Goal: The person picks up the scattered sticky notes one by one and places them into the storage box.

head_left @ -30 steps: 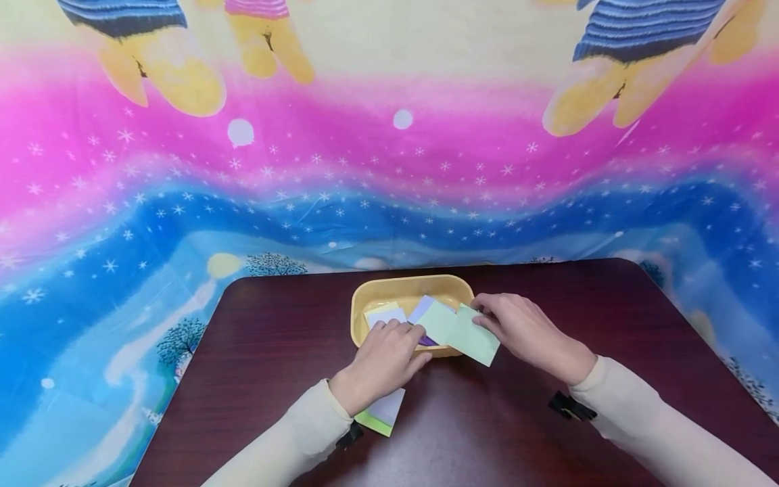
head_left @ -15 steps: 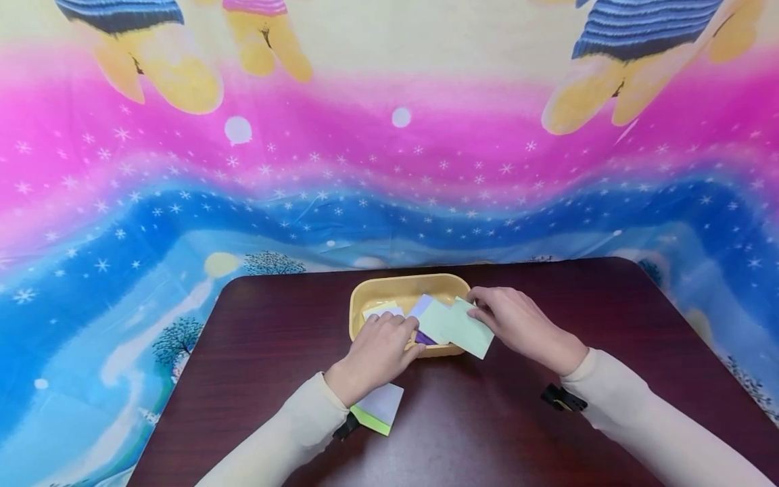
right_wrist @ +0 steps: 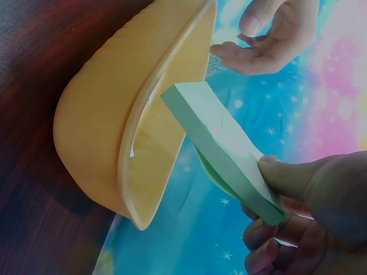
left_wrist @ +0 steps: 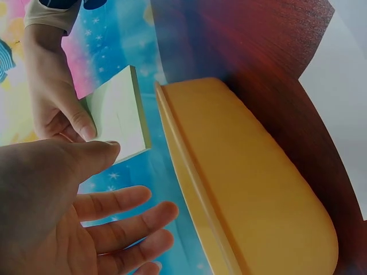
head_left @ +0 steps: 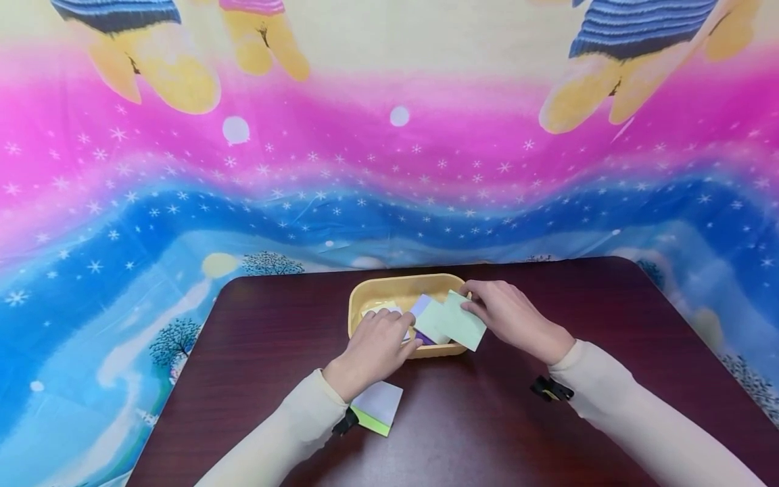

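My right hand (head_left: 517, 318) pinches a thick pale green pad of sticky notes (right_wrist: 215, 137) between thumb and fingers, over the right end of a yellow plastic basin (head_left: 364, 292). A darker green sheet bends away beneath the pad in the right wrist view. My left hand (head_left: 374, 348) hovers over the basin's near left side, its fingers loosely extended; in the left wrist view it holds nothing. Inside the basin lie another pale green note pad (head_left: 432, 320), a lavender one (head_left: 420, 304) and something dark purple (head_left: 424, 339). White paper (head_left: 394, 310) there is partly hidden by my left hand.
A lavender-topped pad with a green layer (head_left: 379, 406) lies on the dark wooden table (head_left: 292, 325), near my left wrist. Behind the table hangs a patterned pink and blue cloth (head_left: 389, 162). Black straps sit beneath both wrists.
My right hand has shifted a little left and away from me with the pale green pad, further over the basin. The left hand has drifted slightly left, showing more of the lavender-topped pad.
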Motion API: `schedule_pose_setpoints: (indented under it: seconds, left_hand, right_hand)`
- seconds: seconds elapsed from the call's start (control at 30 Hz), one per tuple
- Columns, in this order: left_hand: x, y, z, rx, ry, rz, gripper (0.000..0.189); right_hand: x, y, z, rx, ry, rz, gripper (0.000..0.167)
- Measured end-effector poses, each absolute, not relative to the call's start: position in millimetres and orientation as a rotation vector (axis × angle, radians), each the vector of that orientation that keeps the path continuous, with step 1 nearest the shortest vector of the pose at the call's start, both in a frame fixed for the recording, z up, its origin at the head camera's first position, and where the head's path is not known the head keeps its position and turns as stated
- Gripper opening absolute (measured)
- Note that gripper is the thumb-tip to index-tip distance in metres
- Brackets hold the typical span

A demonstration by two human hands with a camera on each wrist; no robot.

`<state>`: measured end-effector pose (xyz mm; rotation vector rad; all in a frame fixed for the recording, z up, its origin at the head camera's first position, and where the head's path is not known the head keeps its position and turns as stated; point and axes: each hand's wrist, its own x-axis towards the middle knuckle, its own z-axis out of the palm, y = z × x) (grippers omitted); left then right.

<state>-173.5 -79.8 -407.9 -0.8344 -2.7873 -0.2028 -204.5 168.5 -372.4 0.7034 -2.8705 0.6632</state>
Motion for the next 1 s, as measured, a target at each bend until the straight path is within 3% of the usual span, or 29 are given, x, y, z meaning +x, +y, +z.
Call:
schedule_pose_setpoints:
  seconds: [1.0]
  left_hand:
    - [-182,-80,-414,-0.800,-2.787,-0.277,0.032]
  right_hand:
    - [-227,160,-385,0.650,-2.894,0.726,0.013]
